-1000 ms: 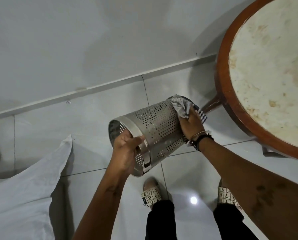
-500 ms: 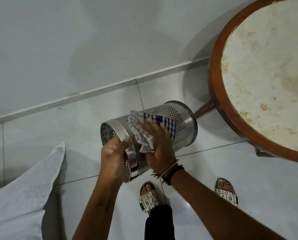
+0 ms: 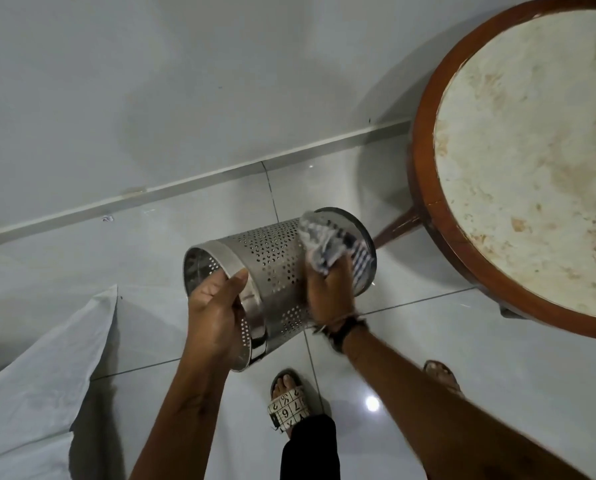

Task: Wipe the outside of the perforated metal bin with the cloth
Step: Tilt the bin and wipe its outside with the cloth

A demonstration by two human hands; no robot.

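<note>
The perforated metal bin [image 3: 272,268] is held on its side above the floor, its open mouth facing left. My left hand [image 3: 217,313] grips the rim at the mouth, thumb on the outer band. My right hand [image 3: 329,292] presses a checked grey-and-dark cloth [image 3: 327,245] against the bin's outer wall near its closed base end. The cloth drapes over the top of the wall and covers part of the holes.
A round table [image 3: 428,188] with a brown wooden rim and a stained pale top stands at the right, one leg close to the bin's base. White fabric [image 3: 37,382] lies at the lower left. My sandalled feet [image 3: 287,405] stand on glossy tiles below the bin. A wall rises behind.
My right hand slid the cloth from the middle of the bin's wall back toward its base end. The left hand kept its grip on the rim.
</note>
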